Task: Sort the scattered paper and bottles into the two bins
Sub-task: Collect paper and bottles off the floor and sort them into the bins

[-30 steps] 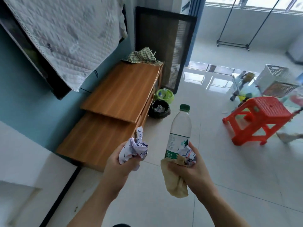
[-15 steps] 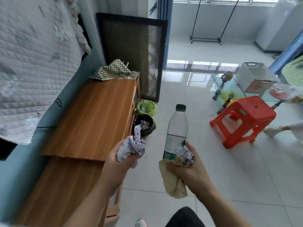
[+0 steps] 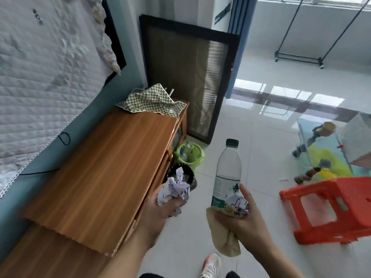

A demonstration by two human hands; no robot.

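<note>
bottle [image 3: 227, 173] + paper in right hand [image 3: 244, 219] | crumpled paper [image 3: 175, 189] gripped, left hand [image 3: 160, 207] | white tile floor [image 3: 261, 157]

The bottle [image 3: 227, 173] is clear plastic with a dark green cap and a white-and-green label, and beside its base sit a white paper wad [image 3: 236, 203] scribbled in dark ink and a plain tan paper [image 3: 222, 235]. The other crumpled paper [image 3: 174, 189] is white with blue-purple scrawl, one bin [image 3: 189, 155] is lime green, and the other bin [image 3: 181, 175] is black. The cabinet [image 3: 108, 171] is orange-brown woodgrain, the cloth [image 3: 152, 101] on it is green-and-white checked, and the stool [image 3: 331, 209] is bright orange-red with a fine lattice top.
</note>
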